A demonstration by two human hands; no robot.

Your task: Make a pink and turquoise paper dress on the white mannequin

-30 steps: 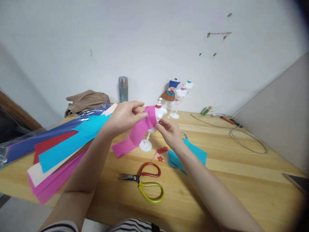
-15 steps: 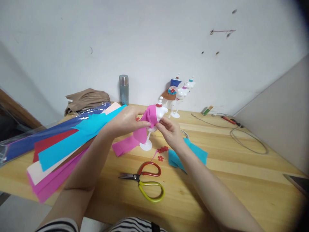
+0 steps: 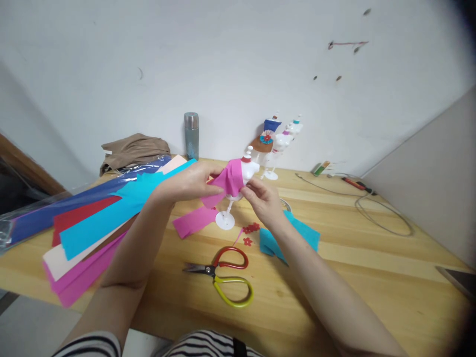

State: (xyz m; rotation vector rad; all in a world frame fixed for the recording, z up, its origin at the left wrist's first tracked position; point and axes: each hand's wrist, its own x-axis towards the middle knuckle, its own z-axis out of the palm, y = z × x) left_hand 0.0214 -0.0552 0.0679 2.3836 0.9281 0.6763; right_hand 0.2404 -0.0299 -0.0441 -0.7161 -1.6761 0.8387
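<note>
A small white mannequin [image 3: 248,170] on a round-footed stand stands on the wooden table [image 3: 334,277]. A long pink paper strip [image 3: 227,182] is wrapped over its left side, and its loose end trails onto the table. My left hand [image 3: 189,182] pinches the pink strip against the mannequin from the left. My right hand [image 3: 262,199] holds the mannequin's body from the right and below, fingers on the strip's edge.
Scissors [image 3: 223,276] with red and yellow handles lie in front of me. Long coloured paper sheets [image 3: 100,218] fan out at left. Teal paper [image 3: 290,238], red paper flowers [image 3: 250,232], dressed mannequins [image 3: 273,144], a flask [image 3: 191,135], brown cloth [image 3: 134,151] and cables [image 3: 375,213] lie around.
The pink strip has been drawn tighter around the mannequin, so less of it hangs down. My left hand has shifted slightly up and closer to the mannequin.
</note>
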